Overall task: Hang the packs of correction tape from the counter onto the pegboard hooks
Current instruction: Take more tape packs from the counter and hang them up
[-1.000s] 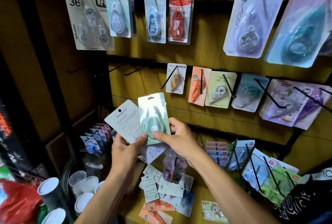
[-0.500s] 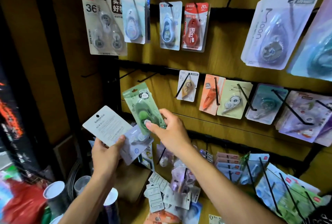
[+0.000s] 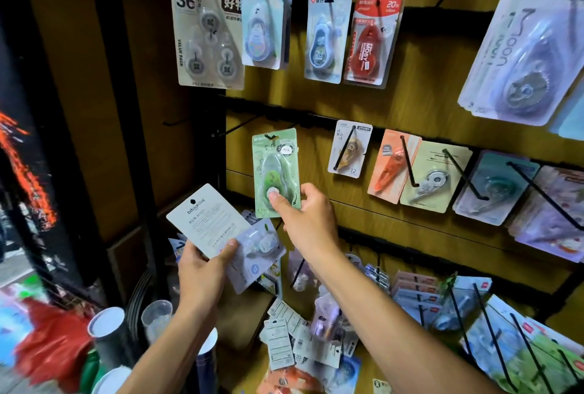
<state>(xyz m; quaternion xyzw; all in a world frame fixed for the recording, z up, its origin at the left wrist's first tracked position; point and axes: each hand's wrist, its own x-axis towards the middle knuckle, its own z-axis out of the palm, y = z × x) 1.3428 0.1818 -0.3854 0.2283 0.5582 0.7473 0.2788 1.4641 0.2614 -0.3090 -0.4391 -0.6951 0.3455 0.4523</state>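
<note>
The right hand (image 3: 308, 220) pinches the lower edge of a green pack (image 3: 275, 172), thumb on its front, holding it upright against the pegboard (image 3: 426, 103). The pack's top sits at a black hook (image 3: 249, 123) on the middle rail; whether the hook passes through its hole I cannot tell. Bare board lies right of the green pack, up to a small white pack (image 3: 349, 148). Below-left of the green pack, the left hand (image 3: 202, 270) grips a white card pack (image 3: 208, 220) and a lilac pack (image 3: 256, 251). More loose packs (image 3: 297, 340) lie on the counter underneath.
</note>
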